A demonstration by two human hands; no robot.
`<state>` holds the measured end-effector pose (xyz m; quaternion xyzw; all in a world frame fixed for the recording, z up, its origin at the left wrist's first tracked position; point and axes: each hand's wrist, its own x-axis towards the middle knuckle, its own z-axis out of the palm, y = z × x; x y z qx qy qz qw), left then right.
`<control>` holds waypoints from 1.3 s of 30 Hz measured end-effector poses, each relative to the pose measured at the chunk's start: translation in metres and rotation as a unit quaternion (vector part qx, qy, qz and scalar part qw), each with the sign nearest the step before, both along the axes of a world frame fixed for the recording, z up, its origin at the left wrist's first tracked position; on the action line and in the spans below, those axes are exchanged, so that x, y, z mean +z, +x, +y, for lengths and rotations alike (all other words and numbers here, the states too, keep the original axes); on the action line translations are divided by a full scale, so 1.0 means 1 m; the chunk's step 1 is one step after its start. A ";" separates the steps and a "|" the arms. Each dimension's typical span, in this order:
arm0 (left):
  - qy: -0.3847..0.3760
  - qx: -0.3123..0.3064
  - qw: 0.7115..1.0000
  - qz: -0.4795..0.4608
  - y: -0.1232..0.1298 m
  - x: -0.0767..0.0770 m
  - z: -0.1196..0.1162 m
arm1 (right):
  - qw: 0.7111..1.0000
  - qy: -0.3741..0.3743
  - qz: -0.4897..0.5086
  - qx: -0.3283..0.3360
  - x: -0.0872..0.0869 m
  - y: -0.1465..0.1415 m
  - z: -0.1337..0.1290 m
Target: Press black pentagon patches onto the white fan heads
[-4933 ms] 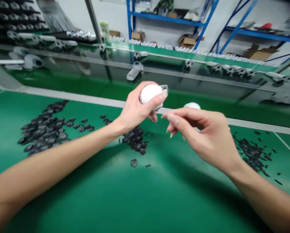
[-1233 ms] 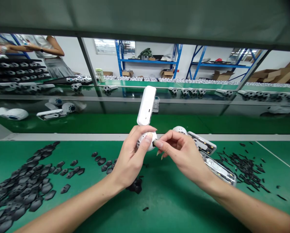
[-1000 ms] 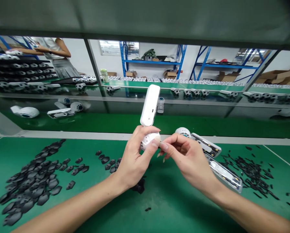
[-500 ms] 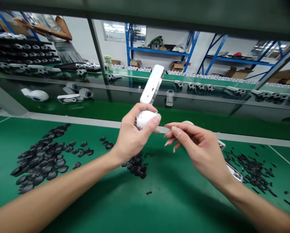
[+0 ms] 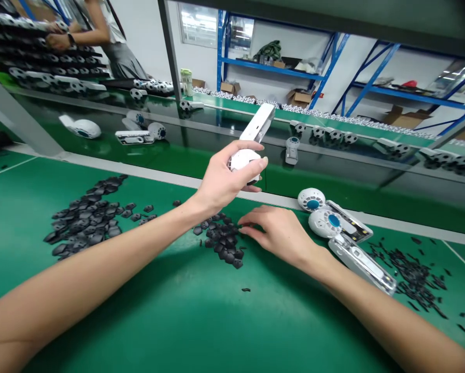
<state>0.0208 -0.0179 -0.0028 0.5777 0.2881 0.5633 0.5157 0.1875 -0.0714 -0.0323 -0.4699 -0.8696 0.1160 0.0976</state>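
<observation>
My left hand (image 5: 232,173) is closed around the rounded head of a white plastic device (image 5: 244,159), whose flat handle points up and away. On the green table below lies a small pile of black five-sided plastic pieces (image 5: 224,241). My right hand (image 5: 279,233) reaches down to the right edge of this pile. Its thumb and fingertips come close together there; what is between them, if anything, is too small to make out. To the right of that hand rest two similar white devices (image 5: 325,223) with blue discs on their round heads and clear-edged handles.
A larger heap of black pieces (image 5: 86,217) spreads at left, thin black strips (image 5: 421,277) at right. Behind the pale rail (image 5: 170,178), a dark green belt (image 5: 201,155) carries more white devices (image 5: 87,128). A person (image 5: 96,36) stands by stacked trays at the back left.
My right hand has gone from beside the held device down to the small black pile, uncovering the white devices at right. My left hand still grips its device. The view has shifted.
</observation>
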 end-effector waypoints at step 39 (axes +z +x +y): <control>-0.079 -0.188 0.979 -0.021 -0.015 0.004 0.001 | 0.854 -0.011 0.519 -0.032 0.064 0.036 -0.002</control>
